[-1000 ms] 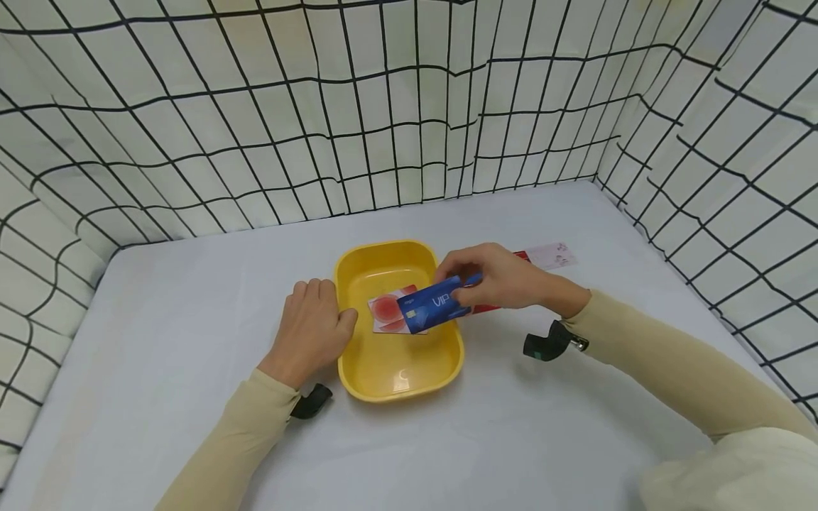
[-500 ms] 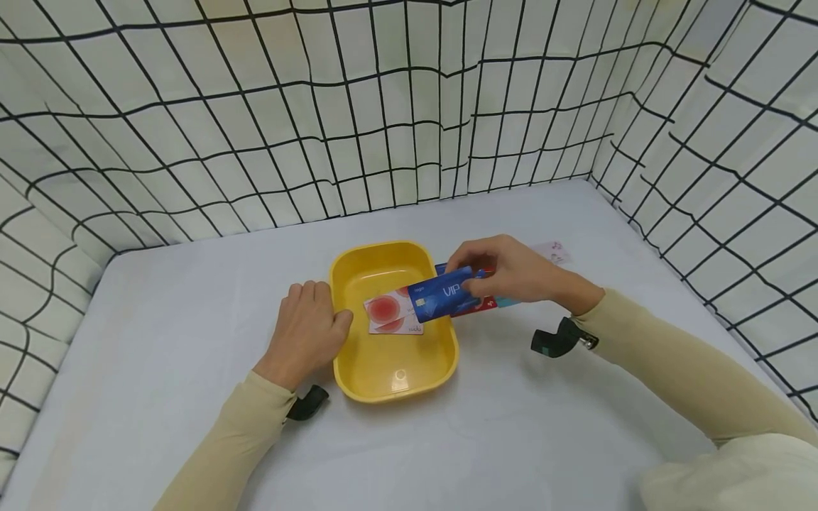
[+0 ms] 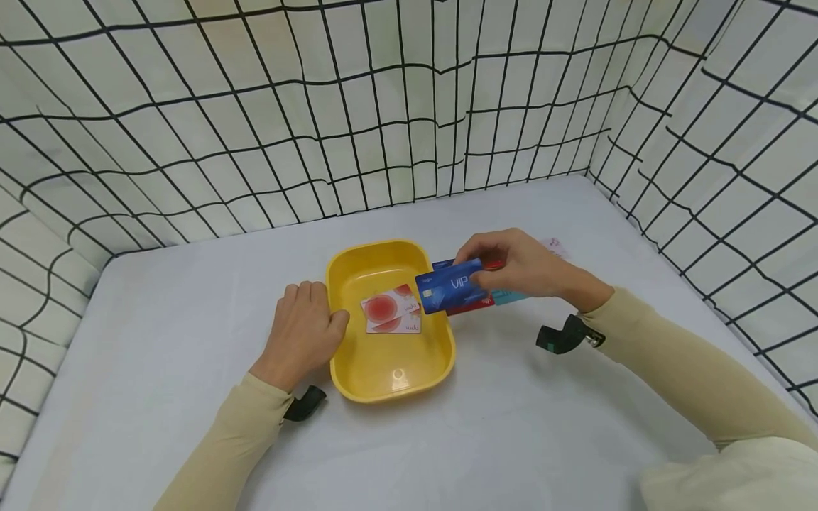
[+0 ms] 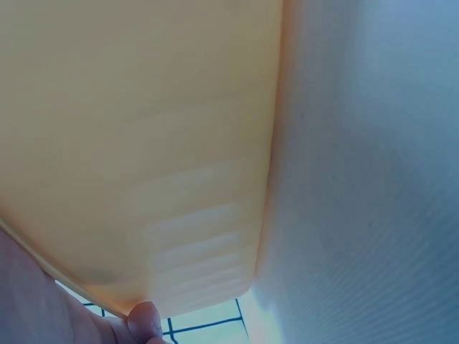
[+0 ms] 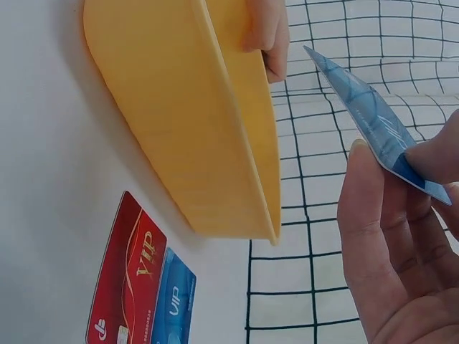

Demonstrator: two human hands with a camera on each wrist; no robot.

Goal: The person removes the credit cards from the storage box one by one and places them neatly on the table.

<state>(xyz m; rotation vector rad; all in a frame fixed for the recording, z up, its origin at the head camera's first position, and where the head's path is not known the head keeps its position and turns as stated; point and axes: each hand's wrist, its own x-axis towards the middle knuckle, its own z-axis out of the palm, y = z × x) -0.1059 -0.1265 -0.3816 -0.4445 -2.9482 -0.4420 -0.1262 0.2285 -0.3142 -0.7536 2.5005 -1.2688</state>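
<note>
My right hand (image 3: 527, 262) pinches a blue VIP card (image 3: 441, 286) above the right rim of a yellow plastic tray (image 3: 396, 372). From the right wrist, the card (image 5: 376, 122) appears tilted between thumb and fingers, apart from the tray. On the tray's left side, my left hand (image 3: 305, 330) grips the rim, thumb towards the inside. Pink-and-white cards (image 3: 383, 309) with red circles overlap on the tray floor. Outside it, to the right, a red VIP card (image 5: 129, 276) lies beside another blue VIP card (image 5: 176, 297) on the table, partly hidden by my right hand in the head view.
A teal card (image 3: 508, 297) and a pale pink card (image 3: 554, 246) lie partly covered by the right hand and forearm. A white cloth covers the table (image 3: 192, 319). Black-lined white panels (image 3: 255, 121) enclose the back and sides.
My right hand has shifted right with the blue card, uncovering more of the cards in the tray and of those on the table. The left hand keeps its grip on the rim.
</note>
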